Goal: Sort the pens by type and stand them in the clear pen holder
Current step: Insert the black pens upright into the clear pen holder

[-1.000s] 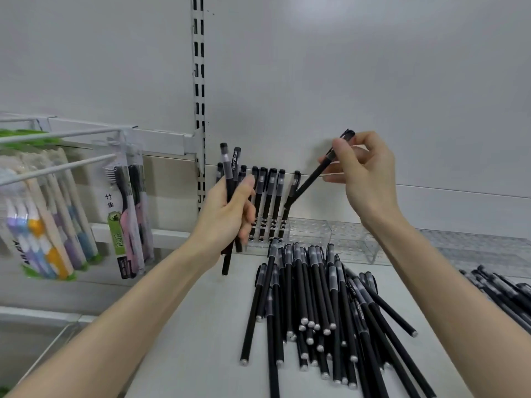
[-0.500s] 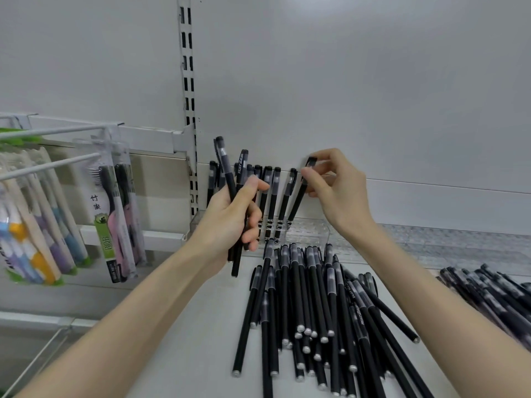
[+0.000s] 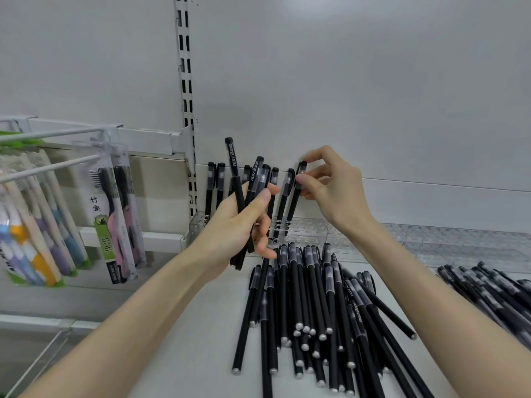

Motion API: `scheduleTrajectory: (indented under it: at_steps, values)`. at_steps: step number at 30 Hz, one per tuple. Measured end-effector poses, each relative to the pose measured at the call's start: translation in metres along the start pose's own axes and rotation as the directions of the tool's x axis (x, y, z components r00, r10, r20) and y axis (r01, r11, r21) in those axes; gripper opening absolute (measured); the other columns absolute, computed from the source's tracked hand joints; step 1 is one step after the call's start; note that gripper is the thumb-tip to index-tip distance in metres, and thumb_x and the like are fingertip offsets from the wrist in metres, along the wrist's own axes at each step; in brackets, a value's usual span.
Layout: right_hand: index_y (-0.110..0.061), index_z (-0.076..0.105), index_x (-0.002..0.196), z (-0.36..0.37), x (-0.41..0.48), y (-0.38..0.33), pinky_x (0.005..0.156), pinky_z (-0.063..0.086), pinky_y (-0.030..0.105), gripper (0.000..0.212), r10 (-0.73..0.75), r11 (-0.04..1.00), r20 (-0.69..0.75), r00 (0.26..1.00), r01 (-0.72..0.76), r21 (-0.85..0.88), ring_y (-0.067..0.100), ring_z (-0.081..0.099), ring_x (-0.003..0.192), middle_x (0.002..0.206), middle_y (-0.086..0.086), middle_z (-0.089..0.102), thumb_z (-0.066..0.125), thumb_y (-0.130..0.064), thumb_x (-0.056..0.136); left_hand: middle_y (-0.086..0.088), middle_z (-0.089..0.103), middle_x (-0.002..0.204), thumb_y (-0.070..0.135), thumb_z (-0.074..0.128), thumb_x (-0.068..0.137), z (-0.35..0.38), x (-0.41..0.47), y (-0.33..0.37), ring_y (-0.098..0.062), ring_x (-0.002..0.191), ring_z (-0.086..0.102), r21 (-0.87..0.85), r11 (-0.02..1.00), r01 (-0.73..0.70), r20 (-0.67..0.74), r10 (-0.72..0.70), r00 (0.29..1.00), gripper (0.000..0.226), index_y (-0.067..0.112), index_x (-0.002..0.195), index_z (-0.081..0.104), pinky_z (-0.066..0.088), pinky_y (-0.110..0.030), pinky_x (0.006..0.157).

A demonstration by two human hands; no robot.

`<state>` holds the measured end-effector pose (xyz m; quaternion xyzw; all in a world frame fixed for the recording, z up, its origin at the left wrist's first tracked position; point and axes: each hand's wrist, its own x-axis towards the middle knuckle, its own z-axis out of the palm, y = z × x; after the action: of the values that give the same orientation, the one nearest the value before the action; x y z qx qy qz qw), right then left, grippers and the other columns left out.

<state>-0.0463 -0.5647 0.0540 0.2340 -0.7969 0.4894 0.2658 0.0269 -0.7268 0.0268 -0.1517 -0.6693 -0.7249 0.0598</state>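
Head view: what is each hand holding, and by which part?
Left hand grips a bunch of black pens around their barrels. Right hand pinches the cap end of one pen, its lower end in the clear pen holder.

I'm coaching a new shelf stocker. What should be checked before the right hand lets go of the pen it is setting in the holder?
1. Lower end of the black pen is inside the clear pen holder: ok.
2. Right hand pinches the pen at its cap: ok.
3. Pen stands upright: not ok, its top leans right, much like the standing pen beside it.
4. Same type as the standing pens: cannot tell, they look alike but details are too small.
5. Left hand grips the spare pens securely: ok.
6. Room in the holder to the right: ok, that part holds no pens.
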Motion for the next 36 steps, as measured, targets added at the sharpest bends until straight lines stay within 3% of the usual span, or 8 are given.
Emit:
scheduleTrajectory:
  at_steps: [2,5,12,17,23,27,30,36]
  values:
    - [-0.019,0.058,0.096,0.0,0.0,-0.002,0.068,0.058,0.038,0.016,0.005,1.0,0.0,1.0,-0.005,-0.004,0.021,0.067,0.065,0.075,0.009,0.066,0.066,-0.009,0.087,0.0,0.04,0.057,0.035,0.045,0.097,0.0,0.0,0.0,-0.011,0.04,0.032,0.024,1.0,0.016,0.002,-0.016,1.0,0.025,0.026,0.117,0.057,0.039,-0.024,0.04]
    - [-0.017,0.058,0.095,0.0,0.001,-0.004,0.063,0.059,0.03,0.015,0.008,1.0,-0.004,1.0,-0.008,-0.002,0.021,0.067,0.066,0.075,0.007,0.064,0.065,-0.006,0.087,0.002,0.039,0.057,0.034,0.046,0.096,-0.001,0.0,-0.003,-0.01,0.042,0.026,0.024,0.999,0.048,-0.005,-0.048,0.999,0.029,0.018,0.119,0.054,0.027,-0.022,0.039]
    - [-0.016,0.062,0.094,-0.002,0.003,-0.003,0.066,0.059,0.031,0.017,0.009,1.0,-0.012,1.0,-0.009,0.008,0.018,0.067,0.063,0.074,0.006,0.065,0.066,-0.003,0.085,0.003,0.04,0.06,0.011,0.044,0.099,-0.002,0.0,-0.006,-0.009,0.047,0.035,-0.021,0.999,0.046,0.063,-0.044,0.997,0.019,0.008,0.114,0.056,0.039,-0.022,0.045]
    - [-0.014,0.064,0.098,-0.003,0.004,-0.002,0.068,0.059,0.034,0.019,0.028,0.999,-0.003,1.0,-0.028,0.039,0.019,0.068,0.063,0.071,0.007,0.067,0.066,-0.001,0.084,0.003,0.036,0.058,0.03,0.046,0.097,-0.002,-0.001,-0.004,-0.008,0.042,0.026,0.012,0.996,0.091,0.062,-0.091,0.994,0.025,0.015,0.115,0.056,0.024,-0.019,0.037]
    - [-0.016,0.064,0.097,-0.002,0.004,-0.002,0.066,0.059,0.031,0.02,0.047,0.998,-0.012,0.999,-0.046,0.048,0.015,0.067,0.059,0.069,0.006,0.065,0.066,0.0,0.085,0.003,0.036,0.057,0.053,0.045,0.085,-0.001,0.0,-0.004,-0.008,0.04,0.024,-0.007,0.995,0.104,0.024,-0.104,0.994,0.05,0.011,0.11,0.053,0.018,-0.019,0.037]
    - [-0.017,0.064,0.096,0.0,0.007,-0.003,0.065,0.058,0.029,0.02,0.021,1.0,0.027,0.999,-0.021,0.003,0.022,0.068,0.064,0.073,0.01,0.066,0.065,-0.001,0.085,0.002,0.036,0.058,0.039,0.045,0.095,0.001,0.0,-0.004,-0.01,0.042,0.025,-0.016,0.996,0.093,-0.018,-0.093,0.995,0.033,0.008,0.103,0.051,0.022,-0.02,0.037]
    - [-0.019,0.064,0.096,0.003,0.006,-0.004,0.07,0.059,0.038,0.021,0.005,0.998,0.074,0.997,0.0,-0.07,0.023,0.068,0.065,0.072,0.009,0.067,0.065,-0.002,0.084,0.0,0.036,0.059,0.025,0.045,0.097,0.0,0.001,-0.005,-0.012,0.043,0.03,-0.036,0.997,0.072,-0.038,-0.074,0.997,0.018,0.007,0.097,0.051,0.028,-0.022,0.038]
    - [-0.021,0.065,0.104,0.001,-0.004,-0.001,0.077,0.055,0.044,0.019,-0.028,0.986,0.062,0.998,0.038,-0.161,0.016,0.067,0.064,0.072,-0.002,0.067,0.065,-0.011,0.087,0.003,0.042,0.057,0.032,0.045,0.097,-0.001,0.002,-0.01,-0.012,0.045,0.037,0.033,0.999,0.016,-0.009,-0.016,1.0,0.024,0.013,0.104,0.057,0.045,-0.027,0.047]
